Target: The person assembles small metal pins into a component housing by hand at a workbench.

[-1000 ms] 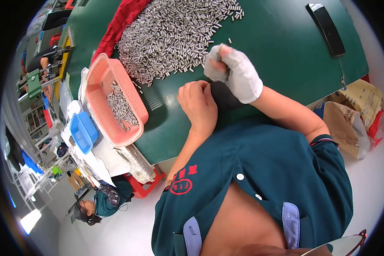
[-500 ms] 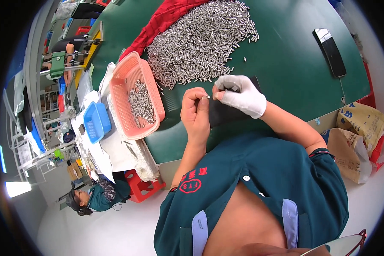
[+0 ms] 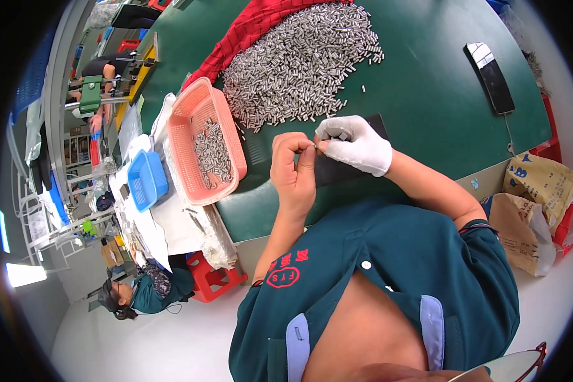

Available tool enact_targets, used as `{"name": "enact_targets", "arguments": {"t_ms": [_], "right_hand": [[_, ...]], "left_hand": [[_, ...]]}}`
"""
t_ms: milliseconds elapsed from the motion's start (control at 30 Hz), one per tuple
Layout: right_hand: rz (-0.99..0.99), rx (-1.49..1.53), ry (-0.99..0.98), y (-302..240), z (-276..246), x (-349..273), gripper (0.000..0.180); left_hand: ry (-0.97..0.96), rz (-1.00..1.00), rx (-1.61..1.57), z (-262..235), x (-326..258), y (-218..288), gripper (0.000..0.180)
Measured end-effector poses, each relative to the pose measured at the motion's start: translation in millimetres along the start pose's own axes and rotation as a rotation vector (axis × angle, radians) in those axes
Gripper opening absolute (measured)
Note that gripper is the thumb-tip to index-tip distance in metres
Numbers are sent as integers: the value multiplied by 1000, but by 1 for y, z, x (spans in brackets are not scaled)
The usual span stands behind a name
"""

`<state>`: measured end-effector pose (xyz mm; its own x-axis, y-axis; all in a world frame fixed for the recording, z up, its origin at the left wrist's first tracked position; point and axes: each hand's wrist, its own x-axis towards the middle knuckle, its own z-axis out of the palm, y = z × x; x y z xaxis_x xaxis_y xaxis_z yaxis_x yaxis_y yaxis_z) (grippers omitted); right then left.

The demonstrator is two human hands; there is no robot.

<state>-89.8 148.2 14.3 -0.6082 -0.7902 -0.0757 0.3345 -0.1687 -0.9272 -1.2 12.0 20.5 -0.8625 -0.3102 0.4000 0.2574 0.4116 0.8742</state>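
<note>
My bare left hand [image 3: 293, 167] is closed, thumb and forefinger pinched on a tiny bright piece, apparently a small metal cylinder. Against those fingertips sits my right hand [image 3: 358, 148] in a white glove with bare thumb and forefinger tips, also pinching. Greyish bits, seemingly more cylinders, show inside its curled fingers, partly hidden. Both hands are over a black mat [image 3: 332, 170] on the green table [image 3: 426, 83]. Just beyond them spreads a large heap of short silvery metal cylinders [image 3: 299, 67]. To the left, a pink plastic basket [image 3: 237, 149] holds a smaller lot of them.
Red checked cloth [image 3: 235, 35] borders the heap's far left. A blue tray [image 3: 148, 181] stands left of the basket. A black phone-like device [image 3: 491, 77] with a cable lies at the right. Paper bags [image 3: 522, 223] stand beyond the right edge. Another person [image 3: 148, 290] works at lower left.
The fingertips of my two hands have come together, my right hand shifting slightly left and down. The view has shifted a little; the heap and baskets look the same.
</note>
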Motion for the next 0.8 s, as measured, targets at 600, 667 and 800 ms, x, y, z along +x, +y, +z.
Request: {"name": "enact_targets", "arguments": {"t_ms": [600,667,800], "right_hand": [[-235,515,165,8,-17,16,49],[-231,566,158,11,-20,20,50],[-205,601,187,13,-17,24,51]], "left_hand": [[-32,-49,467,15,-17,-34,6],[-60,-33,546,19,-20,-44,6],[-77,24,675,22,-24,-49,8]]}}
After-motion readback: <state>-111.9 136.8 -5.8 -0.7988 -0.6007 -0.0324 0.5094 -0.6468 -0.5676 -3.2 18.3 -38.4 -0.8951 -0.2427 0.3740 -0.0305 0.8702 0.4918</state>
